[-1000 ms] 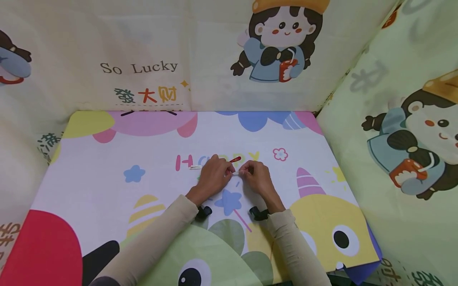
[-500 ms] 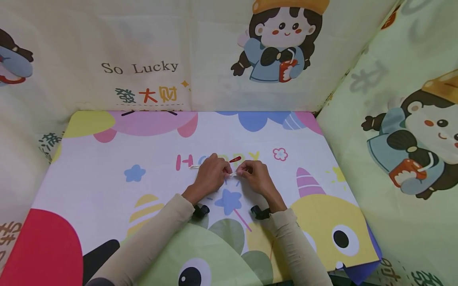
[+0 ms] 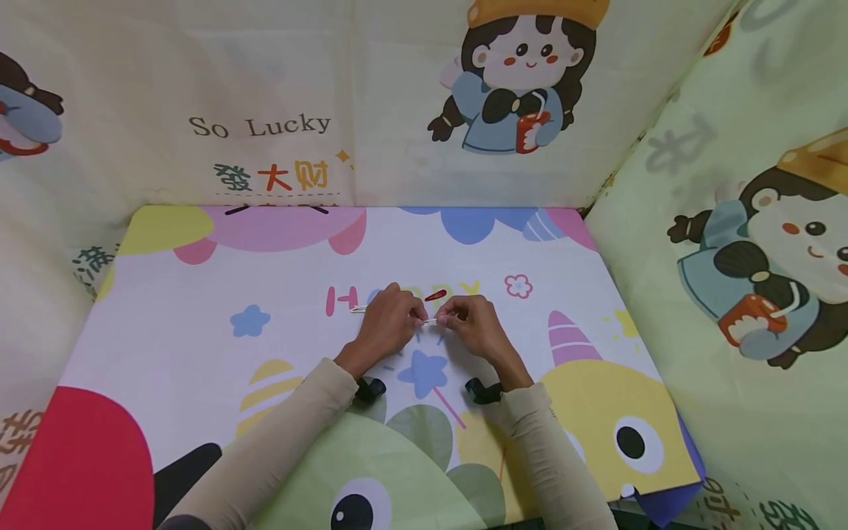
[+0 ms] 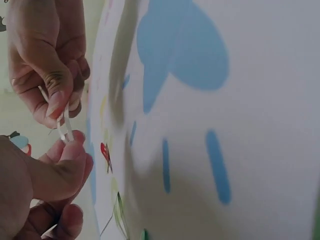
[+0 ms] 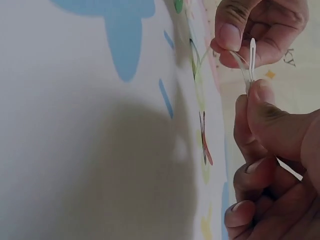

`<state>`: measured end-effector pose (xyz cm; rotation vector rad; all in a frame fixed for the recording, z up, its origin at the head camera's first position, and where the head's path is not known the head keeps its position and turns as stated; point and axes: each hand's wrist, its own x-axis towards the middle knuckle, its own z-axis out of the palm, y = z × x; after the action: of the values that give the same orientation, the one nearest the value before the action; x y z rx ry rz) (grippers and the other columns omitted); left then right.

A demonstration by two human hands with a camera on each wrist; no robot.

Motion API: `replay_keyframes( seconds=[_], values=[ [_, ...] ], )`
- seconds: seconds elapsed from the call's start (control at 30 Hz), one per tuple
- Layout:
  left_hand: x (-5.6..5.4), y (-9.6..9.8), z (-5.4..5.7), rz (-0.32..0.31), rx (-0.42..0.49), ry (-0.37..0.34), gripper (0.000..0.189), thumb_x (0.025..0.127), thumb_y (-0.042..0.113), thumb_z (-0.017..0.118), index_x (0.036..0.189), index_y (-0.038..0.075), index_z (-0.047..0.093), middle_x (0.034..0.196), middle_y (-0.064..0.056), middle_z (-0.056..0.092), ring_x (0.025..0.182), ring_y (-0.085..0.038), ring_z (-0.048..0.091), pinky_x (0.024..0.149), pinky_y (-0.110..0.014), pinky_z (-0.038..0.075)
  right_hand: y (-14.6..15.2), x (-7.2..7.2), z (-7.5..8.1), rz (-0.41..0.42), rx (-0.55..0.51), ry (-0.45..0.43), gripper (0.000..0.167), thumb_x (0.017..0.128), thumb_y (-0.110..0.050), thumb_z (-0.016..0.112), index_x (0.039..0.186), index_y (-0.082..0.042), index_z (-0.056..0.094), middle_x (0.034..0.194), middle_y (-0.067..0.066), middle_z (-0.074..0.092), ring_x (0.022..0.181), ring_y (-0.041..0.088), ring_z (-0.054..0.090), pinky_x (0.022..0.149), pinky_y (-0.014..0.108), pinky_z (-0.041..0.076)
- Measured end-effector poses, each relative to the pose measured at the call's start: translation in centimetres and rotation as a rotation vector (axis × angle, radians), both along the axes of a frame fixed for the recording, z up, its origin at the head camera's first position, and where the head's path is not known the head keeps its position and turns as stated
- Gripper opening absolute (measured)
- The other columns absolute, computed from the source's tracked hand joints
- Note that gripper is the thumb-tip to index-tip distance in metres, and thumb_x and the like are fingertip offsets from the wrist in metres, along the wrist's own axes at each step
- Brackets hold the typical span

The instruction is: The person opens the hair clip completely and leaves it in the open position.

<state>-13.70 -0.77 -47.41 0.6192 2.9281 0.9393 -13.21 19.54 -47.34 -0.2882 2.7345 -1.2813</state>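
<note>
1. The fingers (image 5: 230, 37) of the left hand (image 3: 387, 318) pinch one end of a slim white clip (image 5: 252, 57); the thumb and forefinger of the right hand (image 3: 473, 324) pinch its other end.
2. That clip is between the two hands, raised above the counter (image 3: 172, 316), its narrow strips spread apart.
3. A red clip (image 3: 435, 295) lies on the counter just beyond the fingertips; in the right wrist view its two parts stand splayed.
4. Another pale clip (image 3: 358, 309) lies to the left, its near end close to the left hand, which may hide part of it; whether it is one clip or several cannot be told.
5. Both forearms, in beige sleeves (image 3: 265, 434), reach forward from the lower edge and converge, fingertips facing each other. Each wrist carries a small black device (image 3: 482, 391).
6. The remaining fingers of the right hand curl loosely beneath the pinch, as the right wrist view shows.
7. Coloured lettering (image 3: 341, 300) on the counter cover shows an "H" at the left and a "y" at the right; the left hand blocks part of the middle.
8. The back cloth (image 3: 397, 110) reads "So Lucky", with "發大财" below. Characters on the side cloths are only partly legible.
</note>
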Motion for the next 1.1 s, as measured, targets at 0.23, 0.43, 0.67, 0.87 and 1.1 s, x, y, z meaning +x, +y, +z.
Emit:
replay_keyframes(
  seconds=[0.23, 0.43, 0.67, 0.87, 1.1],
  values=[
    [-0.2, -0.2, 0.1, -0.015, 0.003, 0.0, 0.015, 0.089, 0.006, 0.082, 0.099, 0.017, 0.084, 0.086, 0.002, 0.079, 0.083, -0.018, 0.052, 0.075, -0.032, 0.046, 0.0, -0.2, -0.5, -0.027, 0.017, -0.055, 0.005, 0.096, -0.016, 0.079, 0.091, -0.014, 0.079, 0.081, 0.002, 0.072, 0.07, 0.015, 0.055, 0.064, 0.027, 0.044],
    [-0.3, 0.0, -0.1, -0.021, -0.033, -0.018, 0.016, 0.088, 0.01, 0.084, 0.103, 0.017, 0.084, 0.088, 0.002, 0.08, 0.087, -0.019, 0.054, 0.078, -0.033, 0.049, -0.3, -0.4, -0.6, -0.066, 0.06, -0.09, 0.006, 0.094, -0.017, 0.081, 0.092, -0.011, 0.079, 0.081, 0.004, 0.073, 0.072, 0.015, 0.06, 0.068, 0.028, 0.047],
    [-0.4, 0.2, -0.5, -0.022, -0.069, -0.034, 0.018, 0.088, 0.017, 0.087, 0.106, 0.016, 0.084, 0.091, 0.001, 0.079, 0.089, -0.019, 0.055, 0.08, -0.033, 0.049, -0.9, -0.7, -0.6, -0.106, 0.145, -0.058, 0.006, 0.093, -0.019, 0.083, 0.09, -0.014, 0.081, 0.079, 0.002, 0.074, 0.073, 0.015, 0.063, 0.068, 0.03, 0.047],
    [-0.6, 0.2, -0.7, -0.025, -0.075, -0.011, 0.016, 0.09, 0.017, 0.085, 0.106, 0.016, 0.085, 0.092, 0.0, 0.079, 0.089, -0.021, 0.055, 0.08, -0.033, 0.049, -1.2, -0.8, -0.7, -0.127, 0.187, -0.042, 0.006, 0.091, -0.02, 0.085, 0.088, -0.016, 0.081, 0.075, 0.0, 0.072, 0.072, 0.015, 0.061, 0.069, 0.031, 0.045],
    [-0.6, 0.3, -0.7, -0.018, -0.074, -0.01, 0.016, 0.09, 0.019, 0.085, 0.106, 0.016, 0.085, 0.091, -0.001, 0.077, 0.089, -0.02, 0.055, 0.081, -0.034, 0.048, -1.2, -0.9, -0.8, -0.136, 0.182, -0.031, 0.007, 0.091, -0.02, 0.085, 0.088, -0.016, 0.081, 0.074, 0.0, 0.071, 0.073, 0.016, 0.061, 0.07, 0.031, 0.044]
  ],
)
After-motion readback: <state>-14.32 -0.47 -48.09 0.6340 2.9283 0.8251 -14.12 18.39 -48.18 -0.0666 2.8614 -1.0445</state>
